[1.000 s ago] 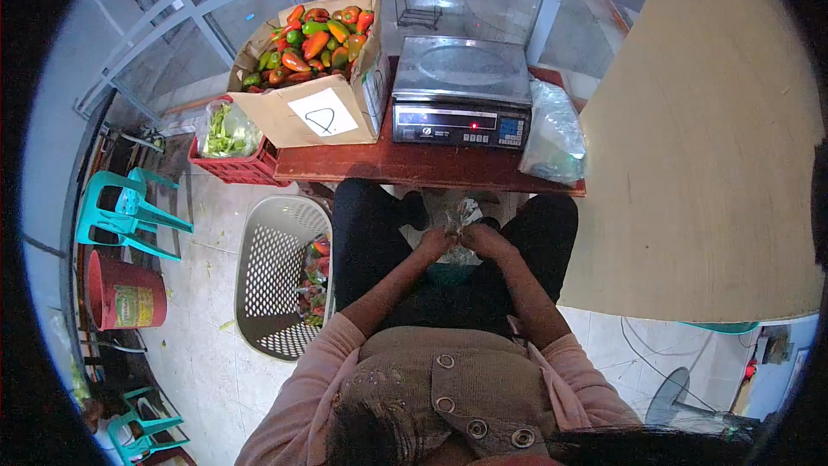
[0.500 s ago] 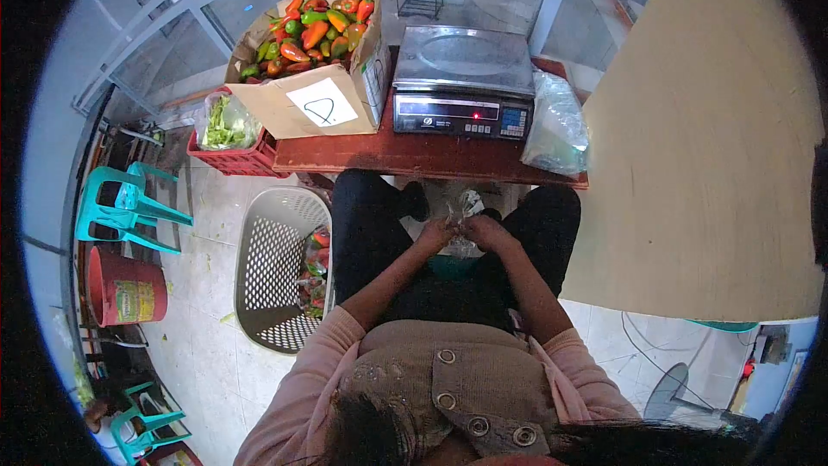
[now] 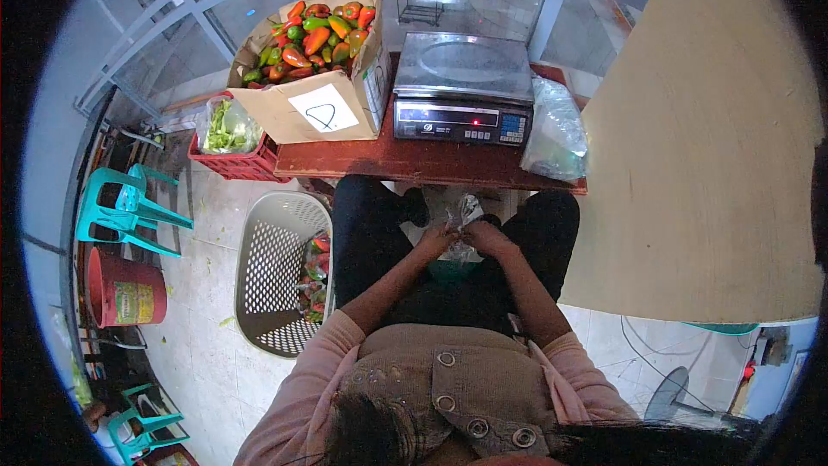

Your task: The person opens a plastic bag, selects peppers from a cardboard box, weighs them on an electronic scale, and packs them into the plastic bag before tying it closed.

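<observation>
Between my knees, my left hand (image 3: 436, 242) and my right hand (image 3: 488, 238) are close together. Both have their fingers closed on a clear plastic bag (image 3: 468, 207), whose crinkled top sticks up between them. More of its film shows below the fingers; its contents, if any, I cannot make out. Just beneath the hands is part of a green surface (image 3: 450, 270). Beyond my knees a digital scale (image 3: 463, 112) stands on a red-brown table (image 3: 371, 160), its pan bare. To its left is a cardboard box (image 3: 285, 112) heaped with red, orange and green peppers (image 3: 316, 39).
A pale perforated basket (image 3: 267, 272) holding bagged peppers (image 3: 317, 263) stands by my left leg. Behind it are a red crate (image 3: 250, 164) with bagged greens (image 3: 228, 128), teal stools (image 3: 129, 207) and a red bucket (image 3: 125, 289). Plastic bags (image 3: 555, 129) lie beside the scale; a wooden board (image 3: 690, 164) rises right.
My fingers have shifted slightly on the bag, and its top stands a little more upright between them. The whole view has dipped a little lower in the frame.
</observation>
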The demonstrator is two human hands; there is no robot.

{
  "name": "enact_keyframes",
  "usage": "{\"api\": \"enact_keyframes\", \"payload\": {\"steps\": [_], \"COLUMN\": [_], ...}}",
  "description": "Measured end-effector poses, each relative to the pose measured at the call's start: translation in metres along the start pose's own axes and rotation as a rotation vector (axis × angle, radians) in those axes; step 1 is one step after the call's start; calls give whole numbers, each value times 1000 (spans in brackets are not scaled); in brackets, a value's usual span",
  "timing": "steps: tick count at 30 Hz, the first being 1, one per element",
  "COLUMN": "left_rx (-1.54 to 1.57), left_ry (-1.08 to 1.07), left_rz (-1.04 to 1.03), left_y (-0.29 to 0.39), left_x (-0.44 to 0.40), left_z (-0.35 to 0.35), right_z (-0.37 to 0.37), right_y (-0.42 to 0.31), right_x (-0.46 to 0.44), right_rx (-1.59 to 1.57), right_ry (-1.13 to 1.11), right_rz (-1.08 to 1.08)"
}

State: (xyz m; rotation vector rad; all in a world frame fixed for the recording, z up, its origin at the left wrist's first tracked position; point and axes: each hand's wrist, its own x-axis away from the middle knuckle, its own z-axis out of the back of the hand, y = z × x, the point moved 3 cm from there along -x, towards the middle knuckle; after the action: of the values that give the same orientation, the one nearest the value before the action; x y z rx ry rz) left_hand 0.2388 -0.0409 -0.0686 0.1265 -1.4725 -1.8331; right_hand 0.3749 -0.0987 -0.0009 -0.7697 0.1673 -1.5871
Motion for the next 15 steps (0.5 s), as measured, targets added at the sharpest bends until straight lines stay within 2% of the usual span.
{"api": "enact_keyframes", "payload": {"steps": [1,3,4,6,10,12,13,15], "left_rx": [54,53,53,221,379,324,296,430], "left_ry": [-3,3,7,23,142,214,249,325], "left_rz": [44,-90,-157,-133,-153,-189,-206,-210], "left_y": [-6,-11,-12,-7,19,28,31,33], "left_x": [-2,-7,-10,-8,6,11,13,15], "left_z": [-2,-1,-1,2,12,20,25,34], "right_z": [4,8,6,3,14,13,16,25], "right_y": [-3,-6,-4,2,3,15,20,25], "right_x": [3,7,4,-3,1,-6,-4,1], "right_rx": [-57,-173,-127,-35,-114,-174,-216,-300], "right_ry": [-13,-40,-22,13,270,408,495,671], "right_rz": [-40,-121,-88,-20,91,117,103,74]}}
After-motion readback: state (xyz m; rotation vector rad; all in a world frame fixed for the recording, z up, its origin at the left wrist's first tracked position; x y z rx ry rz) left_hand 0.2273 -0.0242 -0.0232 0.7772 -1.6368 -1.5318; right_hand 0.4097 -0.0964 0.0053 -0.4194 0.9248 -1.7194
